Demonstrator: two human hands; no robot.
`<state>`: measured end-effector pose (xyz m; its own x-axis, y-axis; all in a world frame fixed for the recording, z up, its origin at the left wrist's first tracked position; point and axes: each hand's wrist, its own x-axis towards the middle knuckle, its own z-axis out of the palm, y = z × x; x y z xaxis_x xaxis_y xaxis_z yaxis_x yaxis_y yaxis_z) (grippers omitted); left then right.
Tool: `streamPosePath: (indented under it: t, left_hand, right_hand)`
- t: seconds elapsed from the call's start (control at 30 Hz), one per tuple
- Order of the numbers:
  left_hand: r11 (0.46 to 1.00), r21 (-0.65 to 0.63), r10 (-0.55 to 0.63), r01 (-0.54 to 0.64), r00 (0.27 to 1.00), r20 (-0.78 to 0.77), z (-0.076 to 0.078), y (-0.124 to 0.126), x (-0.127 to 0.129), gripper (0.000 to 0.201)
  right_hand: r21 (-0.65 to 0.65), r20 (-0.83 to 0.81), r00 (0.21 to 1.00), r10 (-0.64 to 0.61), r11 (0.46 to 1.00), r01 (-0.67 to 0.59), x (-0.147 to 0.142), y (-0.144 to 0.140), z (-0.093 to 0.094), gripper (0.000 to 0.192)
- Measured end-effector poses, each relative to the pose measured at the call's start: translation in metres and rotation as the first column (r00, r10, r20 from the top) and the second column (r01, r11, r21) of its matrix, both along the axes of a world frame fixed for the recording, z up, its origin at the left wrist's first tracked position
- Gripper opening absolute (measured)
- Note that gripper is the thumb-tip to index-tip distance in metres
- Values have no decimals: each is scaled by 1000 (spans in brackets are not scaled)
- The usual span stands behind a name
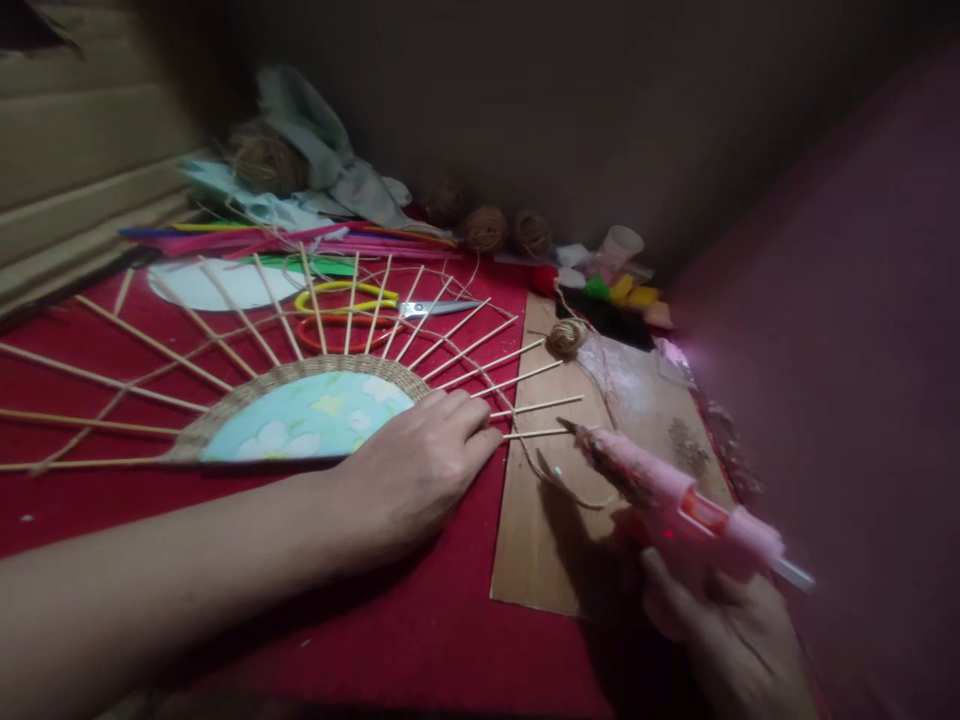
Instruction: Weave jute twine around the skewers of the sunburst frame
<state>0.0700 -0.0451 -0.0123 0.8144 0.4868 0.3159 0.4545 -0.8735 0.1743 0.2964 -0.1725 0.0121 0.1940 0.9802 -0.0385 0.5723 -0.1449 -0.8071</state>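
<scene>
A half-round fan frame (315, 405) has pale blue floral cloth, a woven twine border (300, 372) and thin wooden sticks (352, 300) spreading outward. My left hand (439, 450) is closed on its right end, hiding that corner. A jute strand (442, 340) runs loosely across the sticks and curls past my left hand. My right hand (712, 610) grips a pink hot glue gun (667, 485), its handle mostly hidden. The gun's dark nozzle (574, 428) points left, close to the tip of the lowest right stick.
Behind the sticks lie yellow and red scissors (352, 310) and a white oval piece (225, 283). A brown board (536, 540) rests on the red tabletop (420, 640). Twine balls (484, 230), cloth (315, 150) and a small cup (621, 245) line the back. A pink wall (847, 380) stands right.
</scene>
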Motion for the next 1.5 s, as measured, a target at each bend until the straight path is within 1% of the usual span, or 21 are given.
streamPosePath:
  t: [0.07, 0.13, 0.17, 0.23, 0.33, 0.4, 0.43, 0.5, 0.57, 0.67, 0.7, 0.8, 0.9, 0.97, 1.0, 1.03, 1.13, 1.2, 1.3, 1.4, 1.5]
  left_hand:
    - [1000, 1, 0, 0, 1000, 11, -1, 0, 0, 29]
    - [1000, 3, -5, 5, 1000, 27, -4, 1, -1, 30]
    - [1000, 6, -10, 10, 999, 36, -5, 2, -1, 31]
    - [1000, 11, -16, 16, 999, 45, -8, 4, -1, 31]
    - [1000, 10, -9, 8, 999, 45, -10, 6, -1, 32]
    - [1000, -5, -4, 4, 999, 46, -11, 7, -1, 32]
    - [1000, -13, -6, 7, 999, 54, -11, 7, -1, 32]
    - [999, -36, -15, 18, 997, 80, -10, 7, -1, 30]
    - [998, -50, -18, 24, 992, 125, -6, 7, -2, 29]
    - [999, -31, -9, 14, 990, 140, 7, 9, -5, 28]
    - [1000, -17, -10, 12, 993, 120, 14, 12, -5, 28]
    - [1000, 11, 4, -4, 1000, 26, 39, 30, 3, 27]
    - [996, -21, 89, -90, 994, -67, 61, 61, 29, 26]
    - [981, -47, 176, -186, 972, -158, 68, 84, 52, 26]
    - [968, -72, 224, -239, 958, -180, 69, 94, 63, 25]
    - [950, -113, 265, -290, 945, -193, 69, 103, 73, 25]
    - [939, -145, 284, -312, 941, -185, 61, 125, 91, 20]
    - [932, -154, 306, -329, 940, -152, 55, 138, 94, 20]
    - [924, -188, 328, -334, 943, -64, 50, 157, 95, 33]
    - [937, -249, 261, -245, 965, 32, 46, 174, 102, 40]
    - [926, -351, 188, -139, 976, 111, 42, 184, 115, 28]
  right_hand:
    - [105, 147, 982, -118, 989, 104, 11, -7, 2, 53]
    - [208, 314, 921, -231, 963, 171, 25, -17, 1, 52]
    - [247, 403, 872, -279, 950, 190, 33, -23, -1, 50]
    - [285, 592, 725, -353, 933, 221, 49, -35, -8, 44]
    - [239, 802, 493, -338, 937, 253, 68, -50, -24, 42]
    - [194, 861, 421, -285, 950, 247, 77, -57, -33, 43]
    - [167, 873, 417, -253, 959, 231, 80, -59, -35, 43]
    - [125, 878, 438, -195, 975, 184, 84, -61, -36, 45]
    - [126, 879, 448, -165, 985, 115, 82, -60, -27, 46]
    - [207, 878, 437, -195, 978, 21, 71, -49, 0, 42]
    - [235, 868, 452, -204, 972, -13, 65, -41, 11, 40]
    - [242, 841, 525, -127, 958, -155, 46, 2, 42, 38]
    - [130, 774, 633, 27, 971, -201, 33, 67, 60, 31]
    - [48, 669, 736, 106, 982, -185, 31, 114, 61, 26]
    - [1, 577, 810, 105, 992, -130, 31, 135, 59, 24]
    - [-23, 536, 837, 107, 993, -112, 32, 154, 56, 22]
    - [-91, 424, 899, 113, 992, -82, 35, 193, 45, 20]
    - [-113, 360, 926, 112, 991, -76, 36, 206, 38, 21]
    - [-115, 304, 944, 126, 989, -95, 37, 214, 30, 23]
    - [-93, 280, 950, 141, 989, -119, 36, 220, 24, 36]
    - [-77, 293, 945, 145, 989, -128, 34, 224, 19, 40]
